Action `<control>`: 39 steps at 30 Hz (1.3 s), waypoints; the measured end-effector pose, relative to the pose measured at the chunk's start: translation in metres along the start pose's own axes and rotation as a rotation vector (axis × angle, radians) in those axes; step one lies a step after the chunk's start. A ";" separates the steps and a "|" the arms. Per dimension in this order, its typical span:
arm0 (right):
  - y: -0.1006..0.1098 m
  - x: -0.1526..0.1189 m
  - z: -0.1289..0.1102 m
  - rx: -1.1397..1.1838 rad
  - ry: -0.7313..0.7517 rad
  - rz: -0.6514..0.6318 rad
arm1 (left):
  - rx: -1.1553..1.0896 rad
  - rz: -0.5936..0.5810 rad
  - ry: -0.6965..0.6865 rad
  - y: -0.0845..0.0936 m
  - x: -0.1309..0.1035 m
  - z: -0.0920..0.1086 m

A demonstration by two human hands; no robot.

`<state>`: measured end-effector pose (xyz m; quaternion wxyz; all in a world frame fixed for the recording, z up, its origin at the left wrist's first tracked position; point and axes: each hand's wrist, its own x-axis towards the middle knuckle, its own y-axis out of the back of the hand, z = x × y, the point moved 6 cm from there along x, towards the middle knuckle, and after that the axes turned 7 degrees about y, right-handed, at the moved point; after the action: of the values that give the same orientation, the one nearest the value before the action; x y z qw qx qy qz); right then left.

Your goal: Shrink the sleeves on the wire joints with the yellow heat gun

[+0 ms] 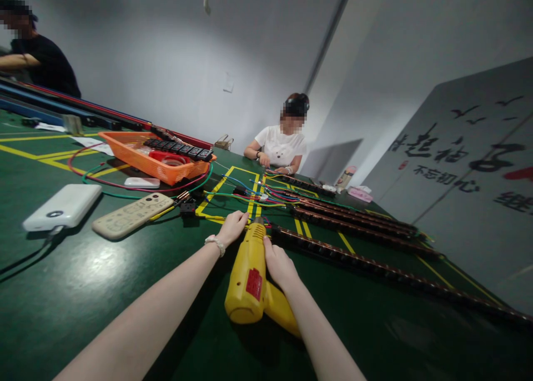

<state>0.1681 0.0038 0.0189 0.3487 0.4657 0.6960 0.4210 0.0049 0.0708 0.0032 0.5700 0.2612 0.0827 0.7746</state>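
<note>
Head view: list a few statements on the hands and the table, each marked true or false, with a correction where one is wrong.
1. The yellow heat gun points its nozzle toward the far side of the table. True.
2. The left hand and the right hand are on opposite sides of the nozzle. True.
3. The left wrist is bare. False: a bracelet is on it.
4. The orange basket is right of the heat gun in the picture. False: the orange basket is left of it.
5. The white power bank has a cable plugged in. True.
</note>
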 end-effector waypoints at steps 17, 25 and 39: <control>-0.006 0.002 -0.018 0.011 0.071 -0.031 | -0.069 -0.074 0.089 0.001 0.003 -0.007; -0.005 0.002 -0.011 0.031 0.064 -0.023 | -0.113 -0.088 0.064 0.000 0.002 -0.007; 0.014 -0.013 0.022 -0.004 -0.019 0.019 | -0.053 0.008 0.068 0.003 -0.002 -0.003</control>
<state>0.1966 0.0003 0.0238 0.3521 0.4758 0.6873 0.4210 0.0016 0.0688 0.0015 0.5707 0.2200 0.0803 0.7871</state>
